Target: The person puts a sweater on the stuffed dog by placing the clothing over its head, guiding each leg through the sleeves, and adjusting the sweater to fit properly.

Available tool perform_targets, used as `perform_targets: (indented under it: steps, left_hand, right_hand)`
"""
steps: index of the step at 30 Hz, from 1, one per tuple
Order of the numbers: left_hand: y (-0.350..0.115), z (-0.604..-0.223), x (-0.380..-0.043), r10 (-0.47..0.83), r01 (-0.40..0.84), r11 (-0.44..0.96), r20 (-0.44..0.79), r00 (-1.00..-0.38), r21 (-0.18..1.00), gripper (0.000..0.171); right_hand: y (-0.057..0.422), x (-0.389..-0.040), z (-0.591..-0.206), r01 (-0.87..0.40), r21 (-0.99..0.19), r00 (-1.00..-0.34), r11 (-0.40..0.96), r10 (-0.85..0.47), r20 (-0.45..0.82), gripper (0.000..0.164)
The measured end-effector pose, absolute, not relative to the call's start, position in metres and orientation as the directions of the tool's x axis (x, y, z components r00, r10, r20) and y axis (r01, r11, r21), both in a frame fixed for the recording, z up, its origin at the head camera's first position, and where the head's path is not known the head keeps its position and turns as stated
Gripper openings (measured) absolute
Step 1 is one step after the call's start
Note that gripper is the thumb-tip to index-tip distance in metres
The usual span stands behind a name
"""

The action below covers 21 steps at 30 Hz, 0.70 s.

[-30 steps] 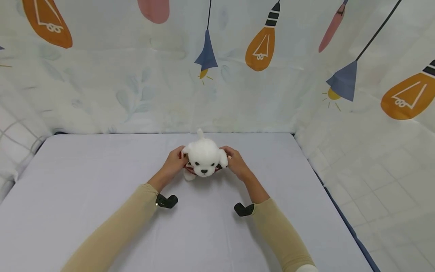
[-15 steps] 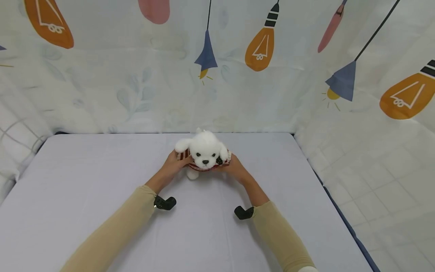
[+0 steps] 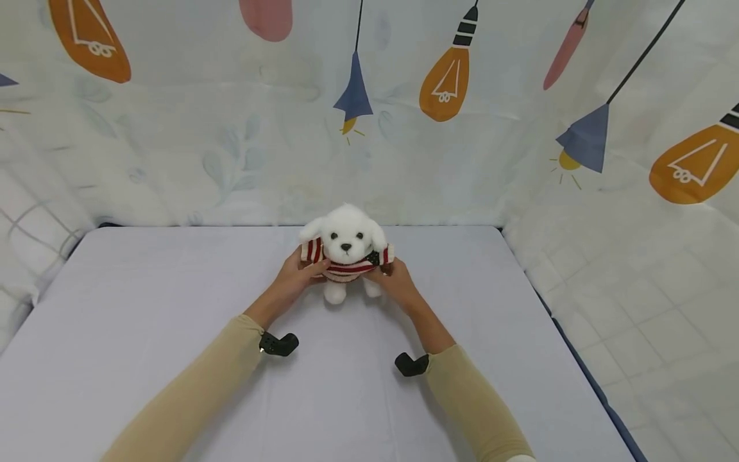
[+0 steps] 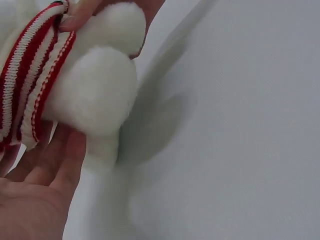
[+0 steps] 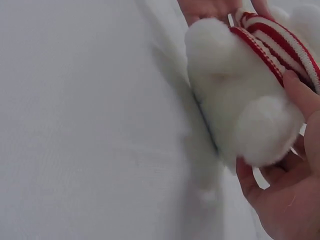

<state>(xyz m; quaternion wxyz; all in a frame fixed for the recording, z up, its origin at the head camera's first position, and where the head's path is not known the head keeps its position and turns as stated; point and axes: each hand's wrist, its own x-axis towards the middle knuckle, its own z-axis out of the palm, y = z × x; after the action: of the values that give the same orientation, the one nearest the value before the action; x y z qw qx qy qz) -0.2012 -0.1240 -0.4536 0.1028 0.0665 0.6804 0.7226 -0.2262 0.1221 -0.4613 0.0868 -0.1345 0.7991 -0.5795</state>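
Observation:
A white plush dog (image 3: pixel 346 234) sits upright between my two hands near the far part of the table, its face toward me. It wears a red-and-white striped knitted sweater (image 3: pixel 344 271), with a dark patch at the neck. My left hand (image 3: pixel 296 277) grips its side, thumb across the sweater front. On the other side my right hand (image 3: pixel 398 282) holds it the same way. In the left wrist view, fingers (image 4: pixel 55 160) curl under the sweater hem beside a round white paw (image 4: pixel 102 90). The right wrist view shows the right thumb (image 5: pixel 300 92) on the sweater hem.
The table (image 3: pixel 335 398) is covered by a plain white cloth. Behind it hangs a pale curtain (image 3: pixel 277 160) printed with lamps and bulbs, continuing along the right side. Small dark devices (image 3: pixel 280 344) are strapped at both wrists.
The plush dog has tipped back from face-down to upright, so its head is higher and its sweater front and lower paws show. Both hands have turned with it, thumbs now in front.

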Motion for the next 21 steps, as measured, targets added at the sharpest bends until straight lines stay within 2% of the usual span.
perform_targets:
  steps: [5,11,14,18,21]
  left_hand:
    - [-0.124,-0.443,-0.198,0.256,-0.019,-0.121,0.013,-0.967,0.993,0.063]
    - [-0.125,-0.440,-0.198,0.273,0.030,-0.161,0.074,-0.959,0.986,0.070]
    - [-0.124,-0.440,-0.198,0.279,0.034,-0.171,0.081,-0.957,0.985,0.067]
    - [-0.123,-0.439,-0.197,0.283,0.030,-0.149,0.072,-0.957,0.988,0.058]
    - [-0.123,-0.439,-0.196,0.221,0.029,-0.051,0.040,-0.974,0.998,0.048]
  right_hand:
    - [0.120,-0.222,-0.445,-0.149,-0.951,-0.952,0.271,-0.301,0.063,0.055]
    - [0.116,-0.217,-0.427,-0.193,-0.883,-0.964,0.427,-0.250,0.090,0.056]
    - [0.113,-0.214,-0.419,-0.198,-0.832,-0.975,0.518,-0.189,0.115,0.049]
    - [0.111,-0.211,-0.411,-0.153,-0.821,-0.988,0.550,-0.093,0.122,0.038]
    - [0.111,-0.210,-0.410,-0.103,-0.833,-0.995,0.543,-0.061,0.083,0.036]
